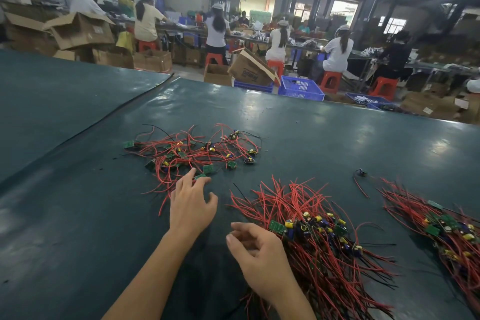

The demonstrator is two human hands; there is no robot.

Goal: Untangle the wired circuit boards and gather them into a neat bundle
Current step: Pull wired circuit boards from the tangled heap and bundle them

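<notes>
Tangled circuit boards with red wires lie on the counter, beyond and left of the gathered bundle. Left hand, fingers spread and released, touches the tangle's near edge. Right hand, loosely curled and grasping nothing, rests at the bundle's left side. Second bundle lies to its right.

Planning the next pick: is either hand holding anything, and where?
Nothing held: left hand reaches open toward a small board in the tangle; right hand loosely curled, empty.
</notes>
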